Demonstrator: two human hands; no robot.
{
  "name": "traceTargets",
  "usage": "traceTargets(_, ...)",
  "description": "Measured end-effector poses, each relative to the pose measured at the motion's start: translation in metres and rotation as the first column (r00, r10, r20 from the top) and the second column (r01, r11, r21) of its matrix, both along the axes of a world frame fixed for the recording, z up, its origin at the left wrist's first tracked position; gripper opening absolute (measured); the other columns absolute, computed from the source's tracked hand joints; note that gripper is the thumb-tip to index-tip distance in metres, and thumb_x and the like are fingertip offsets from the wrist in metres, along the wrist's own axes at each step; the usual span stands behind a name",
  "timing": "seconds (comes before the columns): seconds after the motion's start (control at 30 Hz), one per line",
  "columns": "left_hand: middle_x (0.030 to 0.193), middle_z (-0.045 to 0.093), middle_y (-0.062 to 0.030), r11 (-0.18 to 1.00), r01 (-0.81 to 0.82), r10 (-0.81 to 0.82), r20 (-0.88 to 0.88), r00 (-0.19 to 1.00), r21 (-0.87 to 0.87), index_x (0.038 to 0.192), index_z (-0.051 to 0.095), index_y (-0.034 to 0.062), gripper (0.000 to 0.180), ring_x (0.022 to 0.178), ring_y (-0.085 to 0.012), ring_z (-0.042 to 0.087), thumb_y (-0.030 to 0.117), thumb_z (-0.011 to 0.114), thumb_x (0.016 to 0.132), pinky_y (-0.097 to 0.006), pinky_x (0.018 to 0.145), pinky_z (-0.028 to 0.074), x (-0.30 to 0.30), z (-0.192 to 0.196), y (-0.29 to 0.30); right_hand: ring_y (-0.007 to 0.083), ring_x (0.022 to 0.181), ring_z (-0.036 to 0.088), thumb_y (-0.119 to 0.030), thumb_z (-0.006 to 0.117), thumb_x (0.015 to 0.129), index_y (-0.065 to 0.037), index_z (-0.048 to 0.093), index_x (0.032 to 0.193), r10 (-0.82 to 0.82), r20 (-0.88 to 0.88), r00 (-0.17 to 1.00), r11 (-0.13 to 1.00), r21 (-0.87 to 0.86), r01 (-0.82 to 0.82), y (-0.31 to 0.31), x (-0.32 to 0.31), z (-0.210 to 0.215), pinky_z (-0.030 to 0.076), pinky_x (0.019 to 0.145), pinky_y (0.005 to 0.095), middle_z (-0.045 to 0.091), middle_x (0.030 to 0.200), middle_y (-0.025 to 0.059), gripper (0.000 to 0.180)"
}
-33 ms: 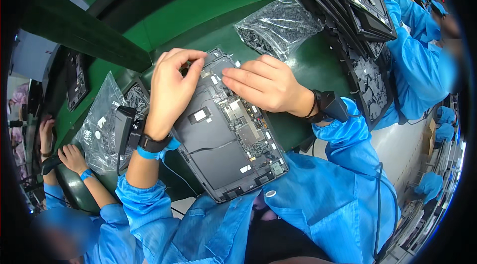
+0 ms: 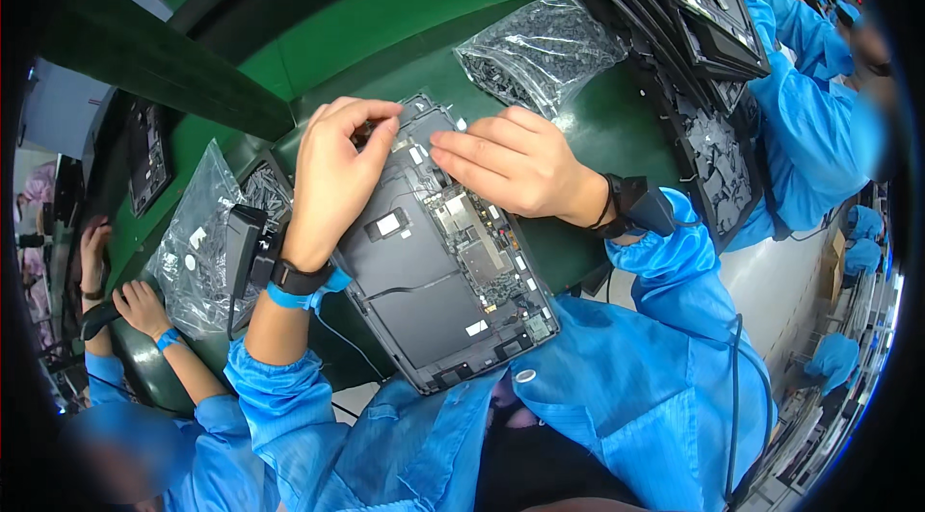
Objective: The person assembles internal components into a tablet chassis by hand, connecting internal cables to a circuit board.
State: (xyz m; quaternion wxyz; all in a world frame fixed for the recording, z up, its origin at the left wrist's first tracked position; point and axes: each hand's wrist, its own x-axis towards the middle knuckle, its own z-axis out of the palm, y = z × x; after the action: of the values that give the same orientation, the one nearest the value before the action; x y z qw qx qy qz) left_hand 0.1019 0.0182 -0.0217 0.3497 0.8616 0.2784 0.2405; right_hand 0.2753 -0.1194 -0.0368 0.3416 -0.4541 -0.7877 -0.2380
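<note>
An opened tablet-like device (image 2: 412, 266) lies slanted in front of me, its inner side up. A battery-like dark panel, a circuit board (image 2: 474, 247) and small white labels show on it. My left hand (image 2: 345, 165) is closed at its far left edge, thumb and forefinger tips close together; whatever they pinch is too small to tell. My right hand (image 2: 515, 163) rests over the far right part, fingers pressed together with their tips down on the device. Its thumb is mostly hidden, and I cannot make out what is under the fingertips.
Clear bags of small dark parts (image 2: 544, 45) and a clear plastic bag (image 2: 193, 247) lie on the green bench (image 2: 385, 74). At right stand stacked device housings (image 2: 708, 6) and a tray of dark pieces (image 2: 686, 165). Co-workers in blue sit on both sides. A cable runs from my left wrist.
</note>
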Motion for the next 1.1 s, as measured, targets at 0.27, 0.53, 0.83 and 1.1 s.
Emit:
traceTargets(0.27, 0.089, 0.069, -0.0107, 1.000, 0.025, -0.025, 0.015, 1.000, 0.001, 0.098, 0.073, 0.0006, 0.016, 0.080, -0.0173, 0.065, 0.007, 0.070, 0.084, -0.027, 0.073, 0.050, -0.003, -0.013, -0.002, 0.0145, 0.073, 0.059, -0.012, 0.066, 0.070, -0.005, 0.072, 0.095, -0.124, -0.019, 0.992, 0.988, -0.100, 0.121, 0.001, -0.012, -0.006, 0.041, 0.059, 0.0269, 0.070, 0.102, 0.0037, 0.027)
traceTargets(0.53, 0.085, 0.069, -0.0109, 0.994, 0.013, -0.013, 0.005, 1.000, 0.108, 0.093, 0.073, -0.0004, 0.012, 0.077, -0.0218, 0.064, 0.006, 0.071, 0.083, -0.031, 0.070, 0.050, 0.000, -0.014, -0.003, 0.0125, 0.070, 0.055, -0.013, 0.068, 0.068, -0.006, 0.071, 0.092, -0.210, 0.073, 0.975, 0.950, -0.220, 0.221, -0.003, -0.019, 0.001, 0.039, 0.060, 0.0279, 0.071, 0.106, 0.0032, 0.025)
traceTargets(0.83, 0.084, 0.068, -0.0118, 0.992, 0.029, -0.033, 0.031, 0.999, 0.120, 0.088, 0.071, -0.0007, 0.010, 0.082, -0.0295, 0.062, 0.006, 0.068, 0.082, -0.037, 0.075, 0.049, 0.003, -0.014, -0.007, 0.0216, 0.067, 0.065, -0.009, 0.064, 0.066, 0.006, 0.067, 0.110, -0.112, 0.340, 0.934, 0.748, -0.590, 0.305, -0.007, -0.024, 0.025, 0.048, 0.068, 0.0326, 0.066, 0.117, 0.0200, 0.046)
traceTargets(1.1, 0.120, 0.064, -0.0147, 0.975, 0.024, -0.018, -0.029, 0.999, 0.219, 0.117, 0.065, 0.0016, 0.030, 0.116, -0.0339, 0.055, 0.005, 0.060, 0.088, -0.039, 0.100, 0.042, -0.037, -0.007, -0.027, 0.0251, 0.073, 0.070, -0.012, 0.065, 0.067, 0.006, 0.068, 0.109, -0.134, 0.229, 0.964, 0.831, -0.505, 0.235, -0.012, -0.019, 0.015, 0.051, 0.069, 0.0344, 0.065, 0.119, 0.0231, 0.046)
